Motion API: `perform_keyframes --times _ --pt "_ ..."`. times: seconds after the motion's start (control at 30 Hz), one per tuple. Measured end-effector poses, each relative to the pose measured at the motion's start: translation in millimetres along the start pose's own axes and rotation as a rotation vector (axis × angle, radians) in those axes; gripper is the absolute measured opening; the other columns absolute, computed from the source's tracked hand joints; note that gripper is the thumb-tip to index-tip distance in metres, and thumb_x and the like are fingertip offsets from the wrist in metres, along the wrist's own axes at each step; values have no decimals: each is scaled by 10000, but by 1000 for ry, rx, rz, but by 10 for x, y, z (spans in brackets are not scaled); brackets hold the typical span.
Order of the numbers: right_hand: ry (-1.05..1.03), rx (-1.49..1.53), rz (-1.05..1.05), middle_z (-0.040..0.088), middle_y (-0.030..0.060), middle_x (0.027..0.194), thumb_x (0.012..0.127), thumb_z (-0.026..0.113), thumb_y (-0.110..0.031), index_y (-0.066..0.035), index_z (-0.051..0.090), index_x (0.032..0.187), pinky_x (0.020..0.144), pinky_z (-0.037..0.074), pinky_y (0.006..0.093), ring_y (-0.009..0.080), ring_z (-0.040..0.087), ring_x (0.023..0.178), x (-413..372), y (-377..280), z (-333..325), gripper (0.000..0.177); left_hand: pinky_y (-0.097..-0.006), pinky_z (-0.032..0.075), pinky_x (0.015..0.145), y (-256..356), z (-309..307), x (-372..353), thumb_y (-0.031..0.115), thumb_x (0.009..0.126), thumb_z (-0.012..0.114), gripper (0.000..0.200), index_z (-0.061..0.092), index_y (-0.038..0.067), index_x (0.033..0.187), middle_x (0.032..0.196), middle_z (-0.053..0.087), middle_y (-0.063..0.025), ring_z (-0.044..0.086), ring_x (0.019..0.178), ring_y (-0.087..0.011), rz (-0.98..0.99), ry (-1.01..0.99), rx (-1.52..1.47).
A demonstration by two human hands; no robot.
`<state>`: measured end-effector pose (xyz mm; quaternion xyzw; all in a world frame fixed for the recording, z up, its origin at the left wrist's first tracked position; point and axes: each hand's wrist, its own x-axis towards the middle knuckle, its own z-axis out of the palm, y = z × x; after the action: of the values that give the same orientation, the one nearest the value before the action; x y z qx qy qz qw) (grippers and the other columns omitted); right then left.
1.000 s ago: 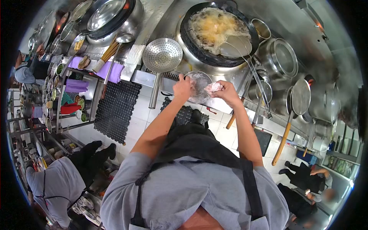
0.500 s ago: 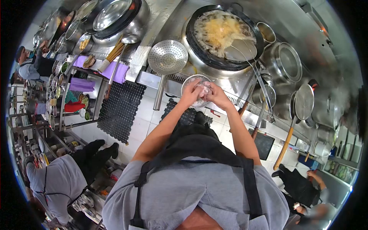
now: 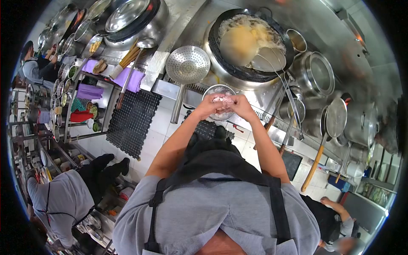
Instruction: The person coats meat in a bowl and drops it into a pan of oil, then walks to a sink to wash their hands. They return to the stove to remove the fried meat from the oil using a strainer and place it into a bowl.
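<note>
Over a metal bowl point(image 3: 219, 88) at the stove's front edge, my left hand point(image 3: 208, 106) and my right hand point(image 3: 242, 107) hold a pale pink, flour-dusted piece point(image 3: 223, 100) between their fingers. It looks like raw food, though I cannot make out which kind. More whitish stuff lies in the bowl beneath. Just beyond stands a black wok point(image 3: 216, 53) of bubbling oil with yellow pieces frying, partly blurred. A wire-handled strainer point(image 3: 268, 59) rests in its right side. Left of the bowl is a perforated ladle point(image 3: 187, 65), its handle pointing towards me.
Pots point(image 3: 319, 73) and a wooden-handled strainer point(image 3: 336, 117) stand at the right. A lidded wok point(image 3: 126, 16) and a purple cloth point(image 3: 135, 80) are at the upper left. Co-workers are at the upper left, lower left point(image 3: 68, 199) and lower right point(image 3: 327, 216).
My fingers have shifted around the pink piece, which now shows between both hands. The view has moved slightly. The co-worker at the lower right has changed posture.
</note>
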<state>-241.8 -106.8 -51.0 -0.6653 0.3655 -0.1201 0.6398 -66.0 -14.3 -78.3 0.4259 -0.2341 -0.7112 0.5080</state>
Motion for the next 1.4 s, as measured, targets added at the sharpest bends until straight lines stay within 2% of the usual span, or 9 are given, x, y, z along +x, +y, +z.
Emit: perform_keyframes --times 0.27,0.37,0.47,0.57,0.77,0.93,1.03,1.17,1.4 --pt "202 -17 -96 736 150 798 858 616 -7 16 741 1002 664 573 340 177 727 699 63 136 92 192 -295 551 591 1 134 63 -24 830 588 319 643 -36 1145 878 696 -91 669 687 -148 118 247 113" --pt "370 -413 -178 727 187 796 825 617 -28 3 744 938 686 567 385 258 735 711 192 606 45 172 -282 540 589 -55 87 47 -22 824 585 319 653 -41 1135 908 702 -98 654 678 -130 218 311 198" --pt "298 -412 37 711 191 768 818 644 -44 30 719 881 682 579 387 262 740 747 -43 192 -87 123 -281 534 599 -107 -184 106 -12 807 588 378 647 -45 1178 911 712 -104 651 691 -132 192 284 322" --pt "253 -489 67 698 259 842 769 647 -69 13 721 851 785 557 443 403 700 858 12 233 -85 137 -298 532 602 91 15 48 58 785 640 315 693 -64 1070 830 712 -113 659 649 -161 127 214 333" --pt "-87 -921 58 682 284 863 756 711 -171 10 716 842 806 543 489 442 676 892 143 623 119 200 -299 532 598 -163 -57 271 62 777 634 276 718 -55 1013 841 707 -98 646 692 -139 -63 223 681" --pt "89 -776 106 691 286 902 695 781 -204 25 727 845 801 542 471 428 690 877 69 541 17 279 -305 546 604 -173 -13 280 38 785 628 317 689 -44 1085 896 717 -109 666 720 -160 79 279 589" --pt "233 -443 68 689 195 714 692 667 -71 6 710 749 754 544 440 315 710 754 -19 393 -90 106 -315 562 616 -85 27 285 24 807 623 331 654 -37 1130 953 715 -119 680 754 -180 116 268 317" --pt "105 589 230 698 184 1059 848 575 25 106 610 1171 788 594 378 269 711 896 -74 366 -125 335 -332 580 636 55 102 200 9 828 620 297 622 -27 1124 1004 706 -130 681 778 -189 18 157 -26" --pt "-78 760 160 650 137 1167 903 573 55 71 562 1251 848 607 368 207 666 1022 -109 202 -125 348 -329 578 637 -41 112 304 -4 802 639 312 603 -21 1112 940 689 -119 673 758 -181 56 60 71"
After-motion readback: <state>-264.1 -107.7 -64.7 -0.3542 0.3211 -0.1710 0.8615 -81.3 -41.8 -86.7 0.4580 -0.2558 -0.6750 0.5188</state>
